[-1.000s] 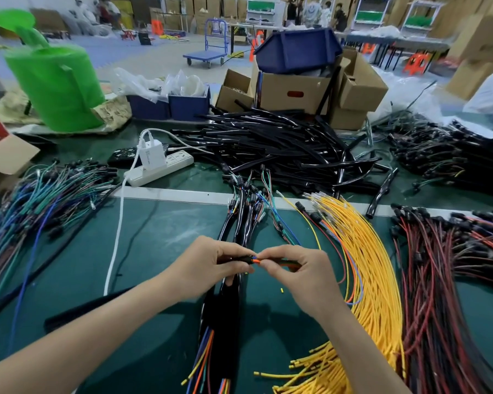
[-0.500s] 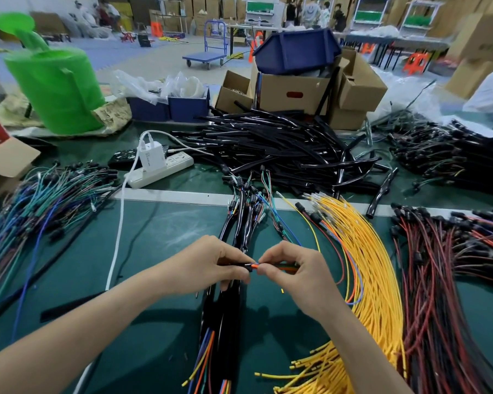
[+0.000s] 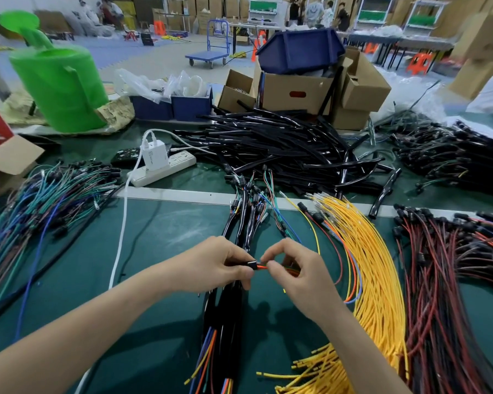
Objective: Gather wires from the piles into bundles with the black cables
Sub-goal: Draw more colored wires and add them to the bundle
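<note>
My left hand [image 3: 219, 261] pinches the end of a black cable sleeve [image 3: 251, 263] above the green mat. My right hand [image 3: 298, 270] pinches a few coloured wires [image 3: 262, 267], orange and green among them, right at the sleeve's mouth. These wires loop out to the right beside the yellow wire pile [image 3: 373, 268]. Under my hands lie several finished black bundles [image 3: 225, 317] with coloured wires sticking out of both ends. A heap of loose black cables [image 3: 279, 149] sits at the back centre.
A red-and-black wire pile [image 3: 450, 280] lies at the right and a blue-green wire pile [image 3: 37, 206] at the left. A white power strip [image 3: 165, 170] with charger and cord, a green watering can [image 3: 60, 89], blue bins and cardboard boxes [image 3: 293, 92] stand behind.
My hands have stayed in place, and the fingers have shifted slightly on the wires at the sleeve's mouth.
</note>
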